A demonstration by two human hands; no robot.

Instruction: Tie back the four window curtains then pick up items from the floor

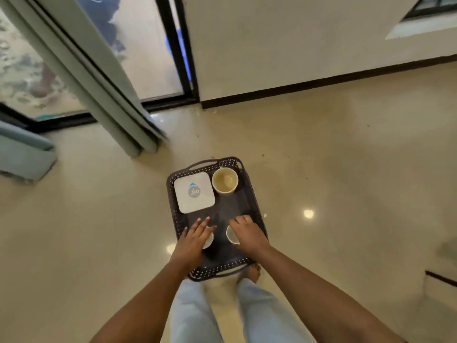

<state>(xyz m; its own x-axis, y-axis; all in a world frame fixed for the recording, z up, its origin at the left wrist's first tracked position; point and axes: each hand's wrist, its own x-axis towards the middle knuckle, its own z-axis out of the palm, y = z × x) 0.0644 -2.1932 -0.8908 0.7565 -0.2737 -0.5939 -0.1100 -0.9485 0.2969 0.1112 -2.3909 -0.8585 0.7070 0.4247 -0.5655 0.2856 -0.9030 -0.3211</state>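
Observation:
A dark perforated basket (252,191) stands on the floor in front of my feet. Inside it lie a white square box (194,193) with a grey and blue logo and an open paper cup (225,180). My left hand (195,237) lies with straight, spread fingers over a small white cup (209,240) at the basket's near left. My right hand (247,235) has curled fingers over a second small white cup (232,235) at the near right. A grey-green curtain (99,78) hangs down to the floor at the left window.
Another bunch of curtain fabric (23,149) lies at the far left. A black-framed glass door (158,53) and a cream wall with a dark skirting board (321,80) stand behind. Glossy beige tiles (346,181) surround the basket, with small specks of debris.

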